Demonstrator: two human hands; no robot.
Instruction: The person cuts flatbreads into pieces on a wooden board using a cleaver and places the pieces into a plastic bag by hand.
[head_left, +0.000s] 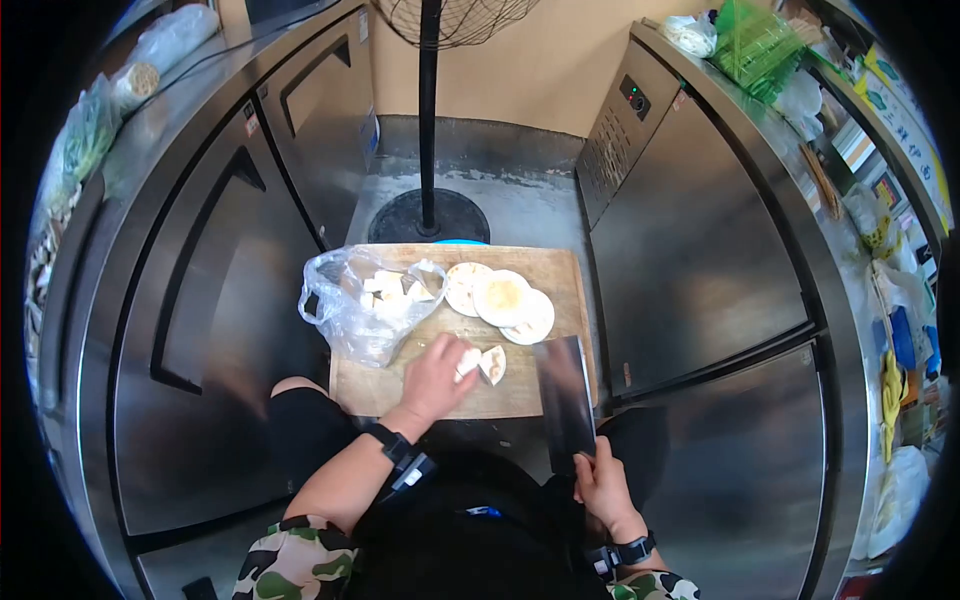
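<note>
A wooden cutting board (545, 262) lies in front of me. On its near half, my left hand (437, 378) has its fingers closed over a white piece of flatbread (466, 362). Just right of it, and apart from the hand, is a cut wedge of flatbread (494, 366). My right hand (603, 485) grips a cleaver (566, 395) by its handle, the broad blade reaching over the board's right edge. Overlapping round flatbreads (503, 298) lie farther back. At the board's left, a clear plastic bag (345, 330) stands open, with several cut white pieces (390, 291) inside.
Steel refrigerated cabinets (215, 330) line the left, and another steel cabinet (700, 260) lines the right. Behind the board stands a fan on a round black base (400, 215). Bags and packages (890, 310) crowd the right countertop.
</note>
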